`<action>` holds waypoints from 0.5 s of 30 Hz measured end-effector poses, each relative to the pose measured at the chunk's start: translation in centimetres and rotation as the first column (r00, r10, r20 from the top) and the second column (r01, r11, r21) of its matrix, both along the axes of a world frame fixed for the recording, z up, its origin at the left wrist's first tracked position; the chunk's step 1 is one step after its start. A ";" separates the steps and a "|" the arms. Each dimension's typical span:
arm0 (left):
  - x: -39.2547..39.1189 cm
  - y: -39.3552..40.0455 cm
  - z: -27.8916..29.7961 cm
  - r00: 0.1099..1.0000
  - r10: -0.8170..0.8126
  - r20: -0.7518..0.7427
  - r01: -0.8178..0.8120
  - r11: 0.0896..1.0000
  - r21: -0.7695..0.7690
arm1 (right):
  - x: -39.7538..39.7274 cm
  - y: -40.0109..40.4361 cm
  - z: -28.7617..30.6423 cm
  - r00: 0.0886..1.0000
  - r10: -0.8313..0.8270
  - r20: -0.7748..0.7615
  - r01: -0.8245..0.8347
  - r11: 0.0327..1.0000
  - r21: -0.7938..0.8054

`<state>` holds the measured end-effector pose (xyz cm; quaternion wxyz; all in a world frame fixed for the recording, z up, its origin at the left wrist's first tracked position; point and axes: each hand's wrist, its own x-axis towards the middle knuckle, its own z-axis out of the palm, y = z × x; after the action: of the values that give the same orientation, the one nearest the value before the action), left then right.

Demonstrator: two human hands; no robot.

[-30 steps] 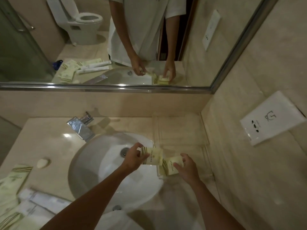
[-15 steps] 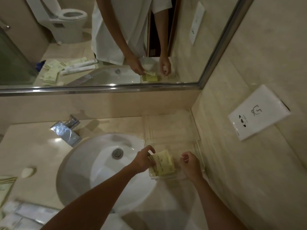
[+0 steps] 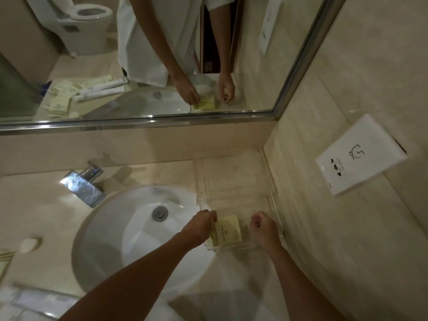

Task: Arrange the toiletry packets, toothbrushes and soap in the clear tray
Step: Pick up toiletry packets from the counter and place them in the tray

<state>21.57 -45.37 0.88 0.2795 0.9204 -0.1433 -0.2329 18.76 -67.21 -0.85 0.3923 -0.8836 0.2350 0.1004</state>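
Right now my left hand point(image 3: 199, 228) pinches the left edge of the pale yellow packets point(image 3: 225, 232), fingertips on the striped end. They lie flat in the near compartment of the clear tray point(image 3: 273, 200), btwn sink point(image 3: 111, 239) & wall. My right hand point(image 3: 262, 229) hovers just beside them, fingers curled loosely, holding nothing. Soap point(image 3: 29, 244) sits on the counter left of the sink, well apart from the tray. More packets point(image 3: 5, 258) & wrapped toothbrushes point(image 3: 39, 302) lie at the counter's near left, blurred.
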 end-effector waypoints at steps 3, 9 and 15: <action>-0.1 0.0 -0.2 0.998 -0.015 0.065 0.012 0.999 0.044 | 0.1 0.0 0.2 1.000 0.006 -0.015 -0.006 1.000 -0.003; 0.3 1.0 0.1 0.995 -0.004 0.101 0.000 0.999 0.041 | 0.8 0.5 1.2 0.999 0.034 -0.009 -0.034 0.999 -0.024; 0.2 5.2 0.8 0.991 0.080 0.109 -0.086 0.995 0.050 | 1.7 3.0 3.1 0.992 0.128 0.005 -0.127 0.989 -0.080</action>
<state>21.75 -40.15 1.64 0.2559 0.9439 -0.1132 -0.1753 20.46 -64.19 2.24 0.3506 -0.9123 0.1800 0.1115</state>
